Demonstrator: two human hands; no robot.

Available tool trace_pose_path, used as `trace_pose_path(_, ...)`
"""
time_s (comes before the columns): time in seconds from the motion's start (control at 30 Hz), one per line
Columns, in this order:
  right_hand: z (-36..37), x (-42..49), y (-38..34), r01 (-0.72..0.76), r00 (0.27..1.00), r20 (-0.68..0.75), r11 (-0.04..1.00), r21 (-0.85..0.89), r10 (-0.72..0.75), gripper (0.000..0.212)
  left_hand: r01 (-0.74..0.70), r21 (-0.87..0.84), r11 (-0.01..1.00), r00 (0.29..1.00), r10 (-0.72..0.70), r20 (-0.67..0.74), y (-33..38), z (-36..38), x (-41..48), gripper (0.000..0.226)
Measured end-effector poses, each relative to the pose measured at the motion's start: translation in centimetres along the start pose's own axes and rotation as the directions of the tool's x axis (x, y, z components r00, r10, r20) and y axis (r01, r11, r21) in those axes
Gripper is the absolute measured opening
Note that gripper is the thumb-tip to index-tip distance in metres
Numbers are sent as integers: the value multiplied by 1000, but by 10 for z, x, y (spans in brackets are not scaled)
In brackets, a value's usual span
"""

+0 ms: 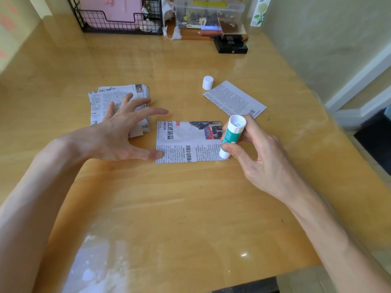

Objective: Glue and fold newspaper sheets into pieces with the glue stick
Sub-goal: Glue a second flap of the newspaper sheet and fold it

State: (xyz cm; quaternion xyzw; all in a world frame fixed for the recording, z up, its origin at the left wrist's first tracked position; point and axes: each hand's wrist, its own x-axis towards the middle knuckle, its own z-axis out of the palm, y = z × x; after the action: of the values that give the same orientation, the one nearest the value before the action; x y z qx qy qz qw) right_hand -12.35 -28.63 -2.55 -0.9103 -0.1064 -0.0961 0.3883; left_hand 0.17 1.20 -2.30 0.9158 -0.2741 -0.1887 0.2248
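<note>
A newspaper sheet [188,142] lies flat in the middle of the wooden table [169,208]. My left hand [124,132] is spread wide, its thumb tip pressing the sheet's near-left corner. My right hand [254,157] grips a green-and-white glue stick [231,136], uncapped and tilted, its lower end touching the sheet's right edge. The stick's white cap [207,82] stands upright farther back. A stack of newspaper pieces [118,108] sits to the left, partly under my left fingers. One separate newspaper piece [233,99] lies at the right.
At the table's far edge stand a black wire rack [118,22] with pink items, a clear plastic box [208,13] of small parts and a black box [231,46]. The wall runs along the right side.
</note>
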Motion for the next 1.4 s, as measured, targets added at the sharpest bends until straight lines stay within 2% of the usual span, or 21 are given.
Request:
trace_pose_path(0.3,-3,-6,11,5,998,-64,998,65,-1,19,-10,8,1000,1000,10,-1,0,0,1,97)
trace_pose_path(0.47,-15,-7,20,58,943,-331,962,268,35,18,-21,3,1000,1000,21,-11,2,0,1,102)
trace_pose_path(0.6,-19,2,19,21,894,-428,941,338,134,25,-70,17,997,996,71,-45,3,1,1,102)
trace_pose_path(0.67,-17,7,14,-16,879,-421,897,441,223,26,-112,2,994,992,112,-50,6,1,1,102)
trace_pose_path(0.73,-15,12,7,-55,875,-362,809,585,321,22,-144,-35,989,988,142,-58,9,0,0,99)
trace_pose_path(0.83,-11,22,5,-166,877,-196,658,734,439,22,-148,-96,984,986,139,-92,14,-4,-3,93)
trace_pose_path(0.9,-6,30,9,-240,889,-82,609,756,451,26,-174,-111,978,980,161,-119,15,-6,-4,91)
trace_pose_path(1.0,1,48,17,-298,916,-8,694,656,402,38,-190,-105,976,971,171,-165,17,-5,-4,86)
trace_pose_path(1.17,16,85,16,-246,926,-132,832,497,353,32,-185,-71,980,969,170,-179,16,1,-2,82)
trace_pose_path(1.4,40,120,10,-175,953,-136,860,479,270,34,-150,-23,988,979,146,-141,11,4,3,98)
